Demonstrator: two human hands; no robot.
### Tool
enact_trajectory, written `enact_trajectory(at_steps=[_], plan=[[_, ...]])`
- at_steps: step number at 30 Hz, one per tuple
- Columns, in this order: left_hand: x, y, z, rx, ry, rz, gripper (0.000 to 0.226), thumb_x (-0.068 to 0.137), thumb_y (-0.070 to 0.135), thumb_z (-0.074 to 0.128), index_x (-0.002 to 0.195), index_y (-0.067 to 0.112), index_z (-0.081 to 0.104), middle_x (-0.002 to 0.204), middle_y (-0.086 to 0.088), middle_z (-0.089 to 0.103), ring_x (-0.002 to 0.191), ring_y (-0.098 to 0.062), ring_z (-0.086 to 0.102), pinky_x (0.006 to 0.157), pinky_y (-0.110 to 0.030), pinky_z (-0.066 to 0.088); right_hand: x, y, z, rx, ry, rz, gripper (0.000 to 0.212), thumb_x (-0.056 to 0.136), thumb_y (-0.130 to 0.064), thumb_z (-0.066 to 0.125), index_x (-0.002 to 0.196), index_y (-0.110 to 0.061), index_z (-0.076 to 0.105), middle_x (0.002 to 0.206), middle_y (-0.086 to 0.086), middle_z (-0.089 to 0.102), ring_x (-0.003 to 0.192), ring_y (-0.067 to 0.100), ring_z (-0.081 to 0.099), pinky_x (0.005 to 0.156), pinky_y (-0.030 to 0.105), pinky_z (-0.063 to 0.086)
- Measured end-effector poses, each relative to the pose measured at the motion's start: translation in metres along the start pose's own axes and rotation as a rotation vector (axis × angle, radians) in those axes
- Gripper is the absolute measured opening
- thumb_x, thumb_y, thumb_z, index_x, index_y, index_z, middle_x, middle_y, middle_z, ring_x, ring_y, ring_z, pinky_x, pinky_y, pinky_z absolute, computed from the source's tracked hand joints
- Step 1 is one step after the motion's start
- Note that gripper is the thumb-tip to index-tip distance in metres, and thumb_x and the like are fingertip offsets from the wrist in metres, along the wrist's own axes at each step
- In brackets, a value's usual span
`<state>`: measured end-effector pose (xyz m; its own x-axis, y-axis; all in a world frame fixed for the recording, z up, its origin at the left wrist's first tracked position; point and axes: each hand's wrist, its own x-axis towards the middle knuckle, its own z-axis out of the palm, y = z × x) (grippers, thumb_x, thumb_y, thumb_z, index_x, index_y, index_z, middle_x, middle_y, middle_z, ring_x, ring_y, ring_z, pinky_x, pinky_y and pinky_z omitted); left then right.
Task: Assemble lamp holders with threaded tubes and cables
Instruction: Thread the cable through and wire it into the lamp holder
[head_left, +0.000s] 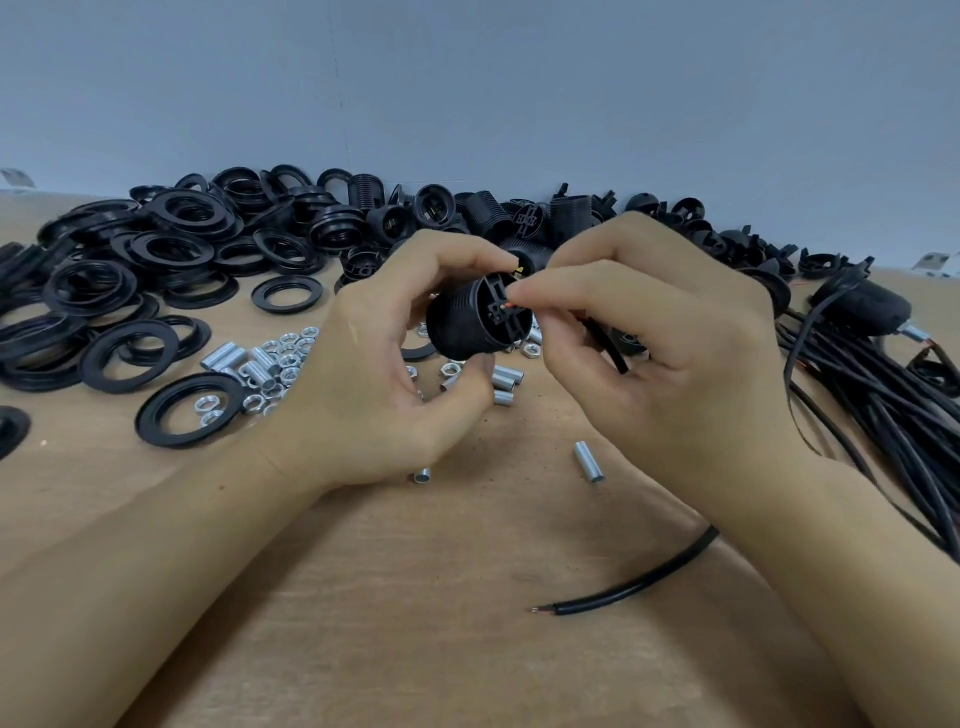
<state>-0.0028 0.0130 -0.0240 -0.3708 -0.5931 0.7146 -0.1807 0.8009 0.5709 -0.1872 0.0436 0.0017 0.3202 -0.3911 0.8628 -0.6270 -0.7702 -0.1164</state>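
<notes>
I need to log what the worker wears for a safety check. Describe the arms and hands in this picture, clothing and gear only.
Both forearms are bare up to the frame edge: no sleeves show. The left hand and the right hand wear no gloves. No rings, watch, wristbands or markings show on either, and the fingernails that show are short and unpainted.
</notes>
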Motion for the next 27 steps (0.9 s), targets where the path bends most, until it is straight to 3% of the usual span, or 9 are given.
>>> enact_trajectory(at_steps=[7,11,14,20,23,27], plan=[[0.0007,0.0006,0.0004,0.057,0.024,0.032,0.051,0.075,-0.006,0.066,0.123,0.009,0.056,0.114,-0.009,0.066,0.108,-0.024,0.065,0.093,-0.045,0.053,-0.0006,-0.0002,0.0012,-0.031,0.026,0.059,0.02,0.083,0.009,0.065,0.089,-0.004,0.077,0.079,0.009,0.065,0.067,0.021,0.059,0.06,0.03,0.045],[0.0001,0.001,0.0,0.088,0.023,0.038,0.05,0.075,-0.004,0.067,0.122,0.01,0.057,0.114,-0.008,0.067,0.107,-0.023,0.065,0.091,-0.046,0.053,-0.0002,-0.0008,-0.0002,-0.052,-0.011,0.076,0.019,0.082,0.009,0.066,0.088,-0.005,0.078,0.079,0.009,0.065,0.066,0.015,0.055,0.061,0.017,0.04],[0.0001,0.0025,0.0005,0.079,0.019,0.024,0.05,0.076,-0.004,0.066,0.123,0.008,0.057,0.115,-0.009,0.067,0.108,-0.024,0.065,0.093,-0.046,0.053,0.0005,-0.0015,-0.0019,-0.061,-0.032,0.075,0.019,0.083,0.008,0.066,0.088,-0.005,0.078,0.081,0.009,0.066,0.066,0.013,0.053,0.062,0.014,0.037],[0.0004,0.0085,-0.0007,0.134,0.022,0.012,0.047,0.075,-0.001,0.065,0.121,0.008,0.061,0.111,-0.006,0.069,0.102,-0.02,0.067,0.089,-0.04,0.054,-0.0001,-0.0003,-0.0029,-0.066,-0.034,0.042,0.019,0.086,0.007,0.064,0.09,-0.005,0.078,0.082,0.01,0.066,0.068,0.017,0.056,0.063,0.017,0.04],[0.0005,0.0086,-0.0001,0.153,0.004,0.006,0.046,0.076,0.0,0.064,0.122,0.004,0.063,0.11,-0.006,0.07,0.101,-0.019,0.067,0.088,-0.038,0.054,-0.0004,-0.0006,-0.003,0.033,-0.022,0.088,0.018,0.087,0.005,0.064,0.094,-0.006,0.077,0.084,0.009,0.067,0.073,0.019,0.061,0.063,0.028,0.047],[-0.0005,0.0062,-0.003,0.057,-0.086,-0.027,0.05,0.082,0.008,0.058,0.131,0.0,0.055,0.118,-0.016,0.065,0.109,-0.032,0.062,0.091,-0.051,0.049,-0.0009,-0.0016,-0.0027,0.136,-0.049,0.183,0.017,0.087,0.003,0.064,0.094,-0.008,0.074,0.086,0.008,0.067,0.078,0.02,0.062,0.063,0.036,0.048]])
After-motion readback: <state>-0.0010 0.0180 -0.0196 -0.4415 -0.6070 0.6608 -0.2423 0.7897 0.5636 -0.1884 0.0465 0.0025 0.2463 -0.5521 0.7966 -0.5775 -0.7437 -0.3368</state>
